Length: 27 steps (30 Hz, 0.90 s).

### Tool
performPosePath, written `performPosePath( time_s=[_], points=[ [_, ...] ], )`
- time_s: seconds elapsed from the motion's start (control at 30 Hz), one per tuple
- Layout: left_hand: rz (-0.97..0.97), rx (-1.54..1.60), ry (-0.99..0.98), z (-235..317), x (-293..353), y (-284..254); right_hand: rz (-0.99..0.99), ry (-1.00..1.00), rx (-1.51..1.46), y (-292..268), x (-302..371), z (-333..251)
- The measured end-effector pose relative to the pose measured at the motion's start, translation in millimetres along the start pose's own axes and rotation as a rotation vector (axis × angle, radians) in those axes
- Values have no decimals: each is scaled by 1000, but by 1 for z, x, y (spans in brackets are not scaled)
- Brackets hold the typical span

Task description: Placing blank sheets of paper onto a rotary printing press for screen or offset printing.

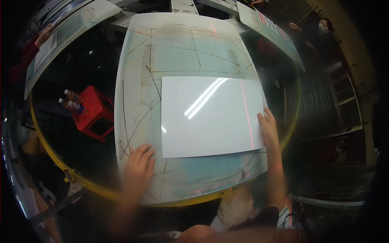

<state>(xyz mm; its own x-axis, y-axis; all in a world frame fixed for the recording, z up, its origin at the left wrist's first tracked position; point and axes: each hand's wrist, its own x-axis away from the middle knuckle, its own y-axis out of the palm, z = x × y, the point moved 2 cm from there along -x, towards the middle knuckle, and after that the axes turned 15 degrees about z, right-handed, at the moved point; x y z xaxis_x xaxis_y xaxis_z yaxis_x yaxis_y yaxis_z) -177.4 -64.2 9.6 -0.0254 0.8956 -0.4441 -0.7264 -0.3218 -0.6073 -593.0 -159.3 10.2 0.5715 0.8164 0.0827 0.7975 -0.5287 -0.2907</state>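
A glossy white sheet [202, 133] lies on a long pale-green platen board [137, 93] marked with dark lines. Two bright light reflections and a thin red light line cross the sheet. At the sheet's right edge, my right hand [268, 125] grips it with the thumb on top; the other fingers are partly hidden. My left hand [140, 164] rests on the board's near left part, just outside the sheet's lower left corner. Its fingers are stretched out and it holds nothing.
A yellow curved rail [52, 152] runs around below the board. To the left stands a red stool [95, 109] with several bottles [75, 101]. Similar boards [271, 34] extend at far left and right. One person's hand [43, 35] is at far left; a masked person [320, 38] stands far right.
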Motion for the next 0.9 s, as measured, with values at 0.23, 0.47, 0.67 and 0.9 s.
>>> performPosePath(
  time_s=[0.23, 0.47, 0.67, 0.9],
  points=[
    [-6, -49, -36, 3, -1, 17, -76, 27, 26, 15, -8, 7],
    [-23, -35, -58, 3, -4, 16, -63, 11, 53, 22, -8, 0],
    [-21, -38, -75, 2, -4, 17, -73, -5, 52, 26, -10, -2],
    [-52, -54, -80, 0, -4, 15, -52, -2, 62, 30, -8, -1]
  ],
)
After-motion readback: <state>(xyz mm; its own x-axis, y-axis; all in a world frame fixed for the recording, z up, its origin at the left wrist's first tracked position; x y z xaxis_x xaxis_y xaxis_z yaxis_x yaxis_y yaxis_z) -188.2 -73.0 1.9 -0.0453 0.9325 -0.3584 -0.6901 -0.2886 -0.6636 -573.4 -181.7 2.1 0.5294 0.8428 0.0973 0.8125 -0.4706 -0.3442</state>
